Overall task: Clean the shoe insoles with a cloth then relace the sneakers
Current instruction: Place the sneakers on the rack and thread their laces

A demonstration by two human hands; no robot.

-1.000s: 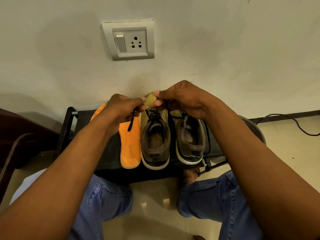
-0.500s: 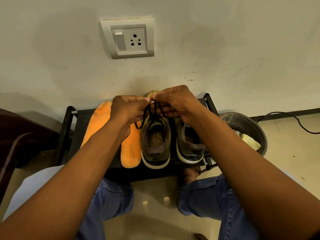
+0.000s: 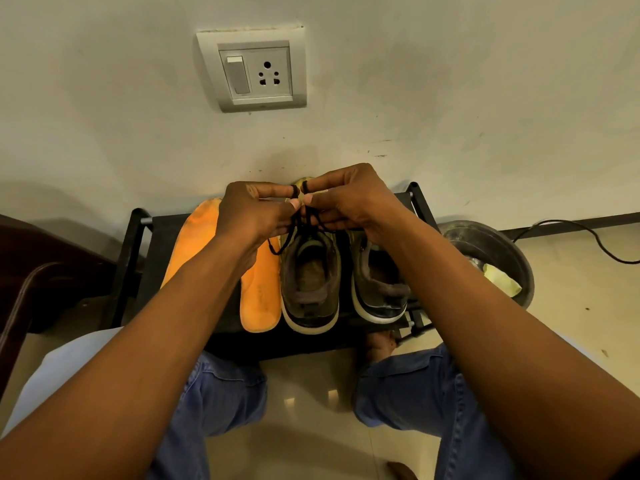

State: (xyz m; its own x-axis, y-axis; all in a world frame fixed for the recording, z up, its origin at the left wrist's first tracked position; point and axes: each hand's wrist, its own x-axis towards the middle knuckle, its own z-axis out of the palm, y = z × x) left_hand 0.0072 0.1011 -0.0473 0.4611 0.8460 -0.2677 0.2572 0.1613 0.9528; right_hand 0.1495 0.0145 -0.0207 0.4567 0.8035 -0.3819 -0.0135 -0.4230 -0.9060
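Note:
Two brown sneakers stand side by side on a low black rack (image 3: 138, 237), heels toward me: the left sneaker (image 3: 310, 282) and the right sneaker (image 3: 379, 289). Above the left sneaker's tongue, my left hand (image 3: 251, 214) and my right hand (image 3: 346, 199) each pinch a loop of its black lace (image 3: 298, 221), fingertips nearly touching. A loose lace end hangs by the left hand. Two orange insoles (image 3: 259, 292) lie flat to the left of the sneakers, partly under my left forearm.
A dark round basin (image 3: 491, 244) with a yellowish cloth (image 3: 502, 280) in it sits on the floor right of the rack. A black cable (image 3: 588, 237) runs along the wall base. A wall socket (image 3: 256, 71) is above. A dark wooden chair (image 3: 27, 282) stands left. My knees are below the rack.
Both hands have come closer together over the left sneaker and now hold lace loops, raised slightly. The view has tilted, showing more of the basin.

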